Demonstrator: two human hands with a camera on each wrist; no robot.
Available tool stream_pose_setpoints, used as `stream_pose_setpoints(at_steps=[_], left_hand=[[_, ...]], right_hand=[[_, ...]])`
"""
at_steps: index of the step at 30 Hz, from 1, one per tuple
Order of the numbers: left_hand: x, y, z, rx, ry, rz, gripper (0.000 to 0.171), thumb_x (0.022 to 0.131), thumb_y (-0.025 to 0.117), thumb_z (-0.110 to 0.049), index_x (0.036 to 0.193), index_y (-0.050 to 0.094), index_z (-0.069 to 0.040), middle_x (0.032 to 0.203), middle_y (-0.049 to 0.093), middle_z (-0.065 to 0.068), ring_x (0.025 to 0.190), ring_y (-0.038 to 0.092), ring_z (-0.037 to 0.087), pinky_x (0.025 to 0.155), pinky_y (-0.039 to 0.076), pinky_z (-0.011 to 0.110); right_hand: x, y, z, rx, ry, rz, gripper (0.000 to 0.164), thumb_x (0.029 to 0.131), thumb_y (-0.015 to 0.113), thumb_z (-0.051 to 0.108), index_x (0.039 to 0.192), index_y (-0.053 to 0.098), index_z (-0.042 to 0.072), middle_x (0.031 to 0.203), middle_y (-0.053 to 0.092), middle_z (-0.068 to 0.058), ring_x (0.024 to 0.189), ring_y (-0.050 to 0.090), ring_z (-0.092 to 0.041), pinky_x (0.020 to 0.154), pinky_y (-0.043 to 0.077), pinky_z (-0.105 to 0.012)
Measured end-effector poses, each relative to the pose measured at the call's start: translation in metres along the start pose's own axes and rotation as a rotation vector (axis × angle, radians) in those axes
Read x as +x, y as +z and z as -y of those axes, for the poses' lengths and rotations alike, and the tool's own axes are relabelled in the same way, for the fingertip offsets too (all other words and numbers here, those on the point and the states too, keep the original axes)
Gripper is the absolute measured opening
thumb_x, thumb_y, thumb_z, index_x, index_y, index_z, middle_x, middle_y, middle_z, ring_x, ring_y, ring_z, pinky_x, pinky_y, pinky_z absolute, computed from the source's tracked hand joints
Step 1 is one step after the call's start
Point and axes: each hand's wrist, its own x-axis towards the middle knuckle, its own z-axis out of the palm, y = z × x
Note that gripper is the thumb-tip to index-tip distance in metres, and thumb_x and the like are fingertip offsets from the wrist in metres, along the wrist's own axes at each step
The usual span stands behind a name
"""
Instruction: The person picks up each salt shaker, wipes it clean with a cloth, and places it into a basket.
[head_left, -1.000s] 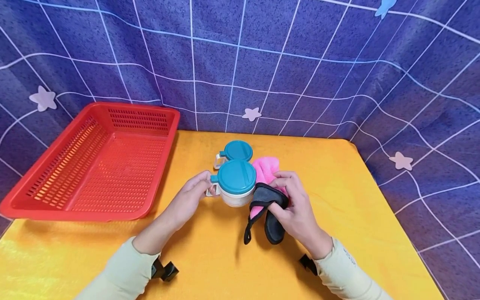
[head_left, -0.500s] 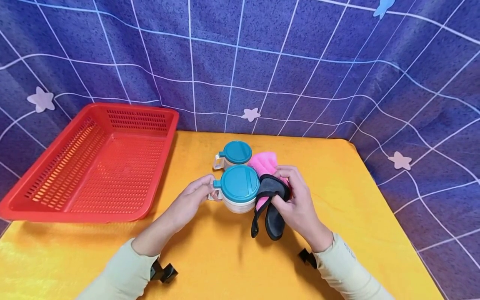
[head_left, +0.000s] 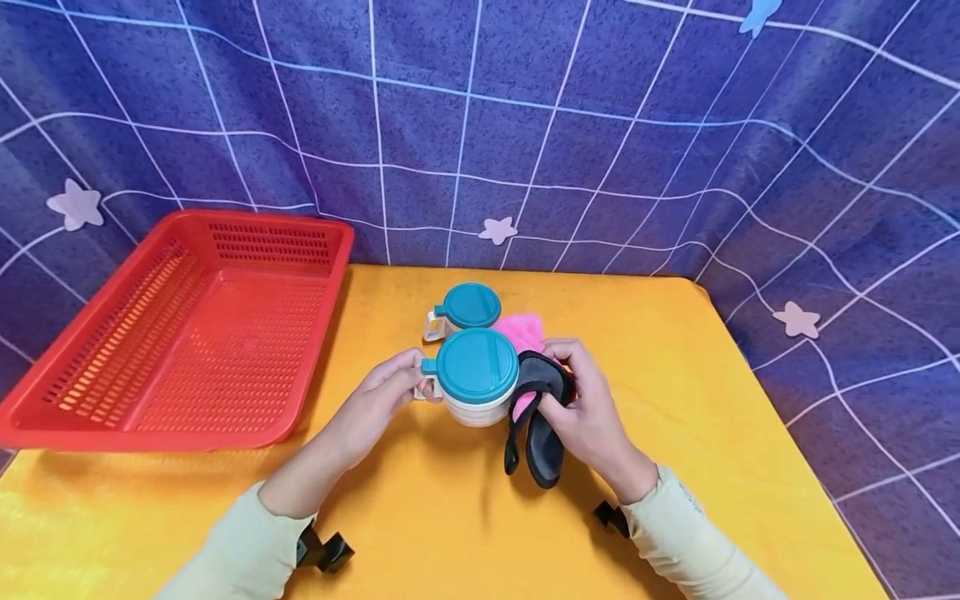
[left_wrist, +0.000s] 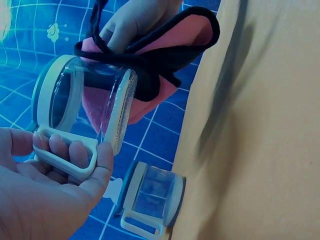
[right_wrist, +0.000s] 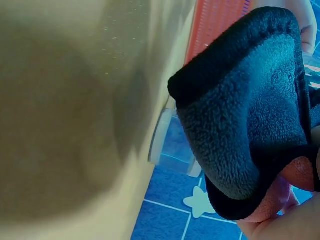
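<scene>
My left hand (head_left: 386, 400) grips the white handle (left_wrist: 65, 167) of a clear jar (head_left: 477, 365) with a teal lid, raised above the table. In the left wrist view the jar looks see-through, and the cloth shows behind it. My right hand (head_left: 596, 408) pinches a folded cloth (head_left: 543, 446), pink and dark grey with black edging and a hanging loop. The cloth lies against the jar's right side. In the right wrist view the cloth (right_wrist: 240, 110) hides most of my right fingers. Behind the held jar stands a second, similar jar (head_left: 471, 305), partly covered by it.
A red perforated basket (head_left: 187, 440) stands on the left of the yellow-covered table (head_left: 465, 533). A blue curtain (head_left: 420, 125) with white lines and star shapes hangs behind and along the right. Black wrist mounts (head_left: 326, 552) sit near both sleeves.
The held jar has come slightly towards me, then stayed nearly in place. My right hand has shifted the cloth along the jar's side, and less pink shows. Both grips stay the same.
</scene>
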Motion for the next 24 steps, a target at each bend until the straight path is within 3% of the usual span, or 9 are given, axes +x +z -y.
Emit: stream_pose_setpoints(at_steps=[10,17,24], left_hand=[[0.002,-0.001,0.001,-0.04,0.023,-0.047,0.023,0.107,0.033,-0.011,0.093,0.044,0.004,0.094,0.05,0.014,0.099,0.056,0.026,0.096,0.047,0.033],[0.003,0.0,0.001,-0.07,0.02,-0.088,0.023,0.107,0.035,-0.011,0.092,0.044,0.003,0.095,0.049,0.014,0.099,0.056,0.028,0.096,0.048,0.034],[0.005,0.003,0.001,-0.065,0.028,-0.106,0.022,0.109,0.036,-0.011,0.093,0.045,0.001,0.095,0.048,0.013,0.099,0.055,0.023,0.097,0.049,0.032]], right_hand=[[-0.005,0.005,0.003,-0.015,0.035,0.024,0.039,0.079,0.072,-0.022,0.108,0.054,-0.005,0.112,0.061,-0.015,0.106,0.056,-0.024,0.091,0.047,-0.024],[-0.01,0.005,-0.001,-0.063,0.03,0.034,0.038,0.08,0.076,-0.012,0.109,0.057,0.006,0.118,0.059,-0.006,0.114,0.054,-0.023,0.098,0.042,-0.028],[-0.014,0.005,0.001,-0.078,-0.009,0.012,0.035,0.082,0.078,-0.004,0.109,0.059,0.01,0.122,0.059,-0.007,0.119,0.054,-0.026,0.107,0.039,-0.032]])
